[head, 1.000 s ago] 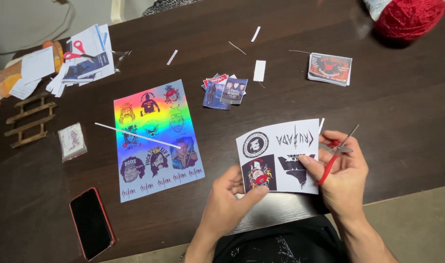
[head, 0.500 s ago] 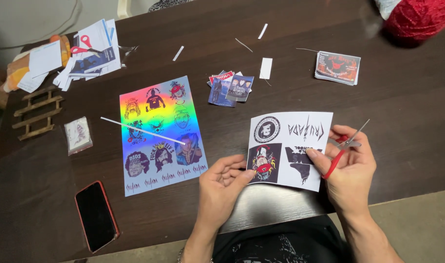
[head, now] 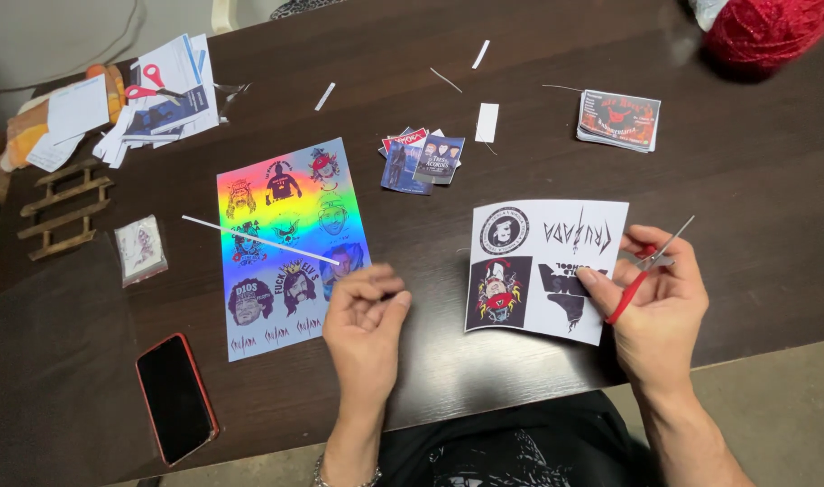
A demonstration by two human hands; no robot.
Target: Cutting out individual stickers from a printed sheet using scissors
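Left hand (head: 365,311) let go of sticker sheet (head: 545,268), now loosely curled, empty. Right hand (head: 655,302) pinches sheet edge plus red scissors (head: 644,269). Thin, floppy paper; probably best gripped near edge.

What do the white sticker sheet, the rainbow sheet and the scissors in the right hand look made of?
White sticker sheet: thin paper or vinyl, it lies flat, slight sheen, printed black and red.
Rainbow sheet: probably holographic film, since its colour bands look glossy.
Scissors in the right hand: grey metal blades, red handles that look plastic.
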